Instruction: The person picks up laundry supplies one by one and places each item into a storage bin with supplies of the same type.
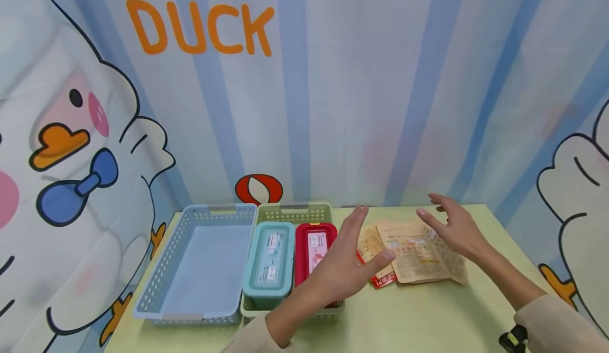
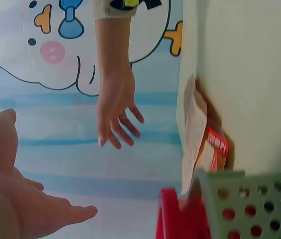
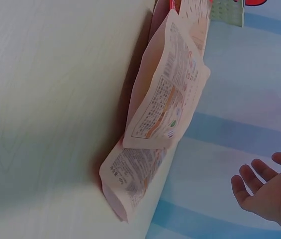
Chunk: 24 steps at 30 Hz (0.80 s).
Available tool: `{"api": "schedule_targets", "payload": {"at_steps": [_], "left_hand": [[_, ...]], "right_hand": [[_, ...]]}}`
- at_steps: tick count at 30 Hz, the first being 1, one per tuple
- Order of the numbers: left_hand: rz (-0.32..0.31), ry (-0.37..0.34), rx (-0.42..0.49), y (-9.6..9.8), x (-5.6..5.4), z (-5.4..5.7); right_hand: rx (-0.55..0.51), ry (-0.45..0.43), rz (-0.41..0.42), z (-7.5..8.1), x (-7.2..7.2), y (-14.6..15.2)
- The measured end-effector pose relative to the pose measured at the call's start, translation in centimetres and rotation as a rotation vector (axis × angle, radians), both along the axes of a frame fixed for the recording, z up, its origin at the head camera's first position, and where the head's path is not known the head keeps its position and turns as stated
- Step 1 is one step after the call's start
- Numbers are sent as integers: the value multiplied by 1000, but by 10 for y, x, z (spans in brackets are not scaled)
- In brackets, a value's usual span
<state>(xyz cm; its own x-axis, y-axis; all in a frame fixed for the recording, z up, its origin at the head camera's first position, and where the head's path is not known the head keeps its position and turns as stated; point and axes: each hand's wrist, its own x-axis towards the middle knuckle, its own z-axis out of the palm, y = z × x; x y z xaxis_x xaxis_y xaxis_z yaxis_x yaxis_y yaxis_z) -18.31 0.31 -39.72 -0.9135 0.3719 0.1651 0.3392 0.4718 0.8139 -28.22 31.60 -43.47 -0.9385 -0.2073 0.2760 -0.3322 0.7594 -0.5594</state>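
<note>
My left hand (image 1: 335,266) hovers over the red-lidded box (image 1: 310,252) and the right side of the green basket (image 1: 317,213), fingers extended and thumb spread. Beside the red-lidded box, a teal-lidded box (image 1: 269,260) sits in the same basket. My right hand (image 1: 458,231) is raised above the tan printed pouches (image 1: 411,255), its fingers loosely bent around nothing. In the right wrist view the pouches (image 3: 162,99) lie overlapping on the table, one with its edge gaping. Between the two hands there is only air, and neither grips anything.
A blue perforated basket (image 1: 200,268) stands at the left, side by side with the green one. Red packaging (image 1: 384,278) shows under the pouches. A striped curtain (image 1: 352,89) with duck drawings hangs behind the pale table (image 1: 404,321).
</note>
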Motion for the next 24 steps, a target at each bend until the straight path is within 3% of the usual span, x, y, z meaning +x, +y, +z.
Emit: {"api": "schedule_targets", "payload": {"at_steps": [4,10,15,21,24], "left_hand": [[-2,-57,71,15,6,-5],[-5,-135,159,42,15,-21],[54,-185,184,62,20,-38],[137,-309,292,81,10,-59],[177,-309,331,87,4,-69]], "right_hand": [[-30,-21,-18,-2,-7,5],[-148,-152,-48,-6,-14,7],[-298,-256,-49,-12,-21,6],[-376,-354,-88,-22,-29,4],[-387,-375,-98,-26,-32,2]]}}
